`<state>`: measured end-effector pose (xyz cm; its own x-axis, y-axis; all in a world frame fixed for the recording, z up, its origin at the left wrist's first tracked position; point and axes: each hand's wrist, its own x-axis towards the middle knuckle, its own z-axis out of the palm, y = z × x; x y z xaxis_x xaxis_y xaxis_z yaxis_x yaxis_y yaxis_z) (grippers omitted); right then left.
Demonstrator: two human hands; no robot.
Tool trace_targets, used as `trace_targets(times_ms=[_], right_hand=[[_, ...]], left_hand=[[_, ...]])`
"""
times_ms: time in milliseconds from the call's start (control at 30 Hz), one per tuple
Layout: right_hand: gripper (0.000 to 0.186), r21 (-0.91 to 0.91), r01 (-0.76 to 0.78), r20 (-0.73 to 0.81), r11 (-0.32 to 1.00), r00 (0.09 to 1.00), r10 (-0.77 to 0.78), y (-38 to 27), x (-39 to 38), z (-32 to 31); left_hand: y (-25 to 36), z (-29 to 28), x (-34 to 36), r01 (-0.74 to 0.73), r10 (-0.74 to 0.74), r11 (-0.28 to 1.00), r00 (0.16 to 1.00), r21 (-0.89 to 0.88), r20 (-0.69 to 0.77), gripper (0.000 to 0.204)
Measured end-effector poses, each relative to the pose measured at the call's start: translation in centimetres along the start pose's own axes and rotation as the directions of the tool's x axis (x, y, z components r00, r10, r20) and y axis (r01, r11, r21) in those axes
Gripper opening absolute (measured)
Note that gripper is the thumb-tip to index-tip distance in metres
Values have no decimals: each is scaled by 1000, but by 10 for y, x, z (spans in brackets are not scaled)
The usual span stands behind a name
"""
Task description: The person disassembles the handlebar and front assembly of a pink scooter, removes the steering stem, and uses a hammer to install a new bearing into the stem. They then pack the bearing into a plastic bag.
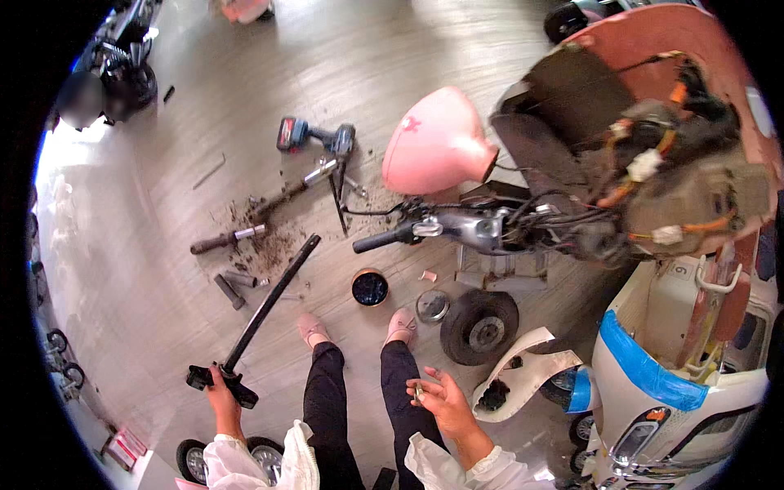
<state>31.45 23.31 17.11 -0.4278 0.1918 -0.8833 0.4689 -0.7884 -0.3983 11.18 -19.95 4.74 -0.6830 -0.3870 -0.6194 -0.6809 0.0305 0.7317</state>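
beyond your hands, scooter (523, 220) stripped; left hand (222, 392) grips black fork tube (269, 302), right hand (437, 400) pinches a small part (418, 393); reassembly remains.

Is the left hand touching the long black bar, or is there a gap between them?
Touching. In the head view the left hand is closed around the lower end of the long black bar, just above its black crosspiece; no gap shows.

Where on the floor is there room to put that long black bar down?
Bare floor lies left of the bar in the left hand, toward the wall. More lies beyond the drill. It is crowded around the dirt pile, the tin and the wheel.
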Motion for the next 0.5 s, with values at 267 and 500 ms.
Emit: trace_targets(times_ms=[267,500], right_hand=[[54,137,194,-46,971,981,-189,-65,-100,-47],[51,95,303,-231,948,933,-275,-80,-139,-115]], left_hand=[[100,153,-101,188,-172,982,918,-11,357,51],[100,292,-82,139,-121,990,855,2,504,46]])
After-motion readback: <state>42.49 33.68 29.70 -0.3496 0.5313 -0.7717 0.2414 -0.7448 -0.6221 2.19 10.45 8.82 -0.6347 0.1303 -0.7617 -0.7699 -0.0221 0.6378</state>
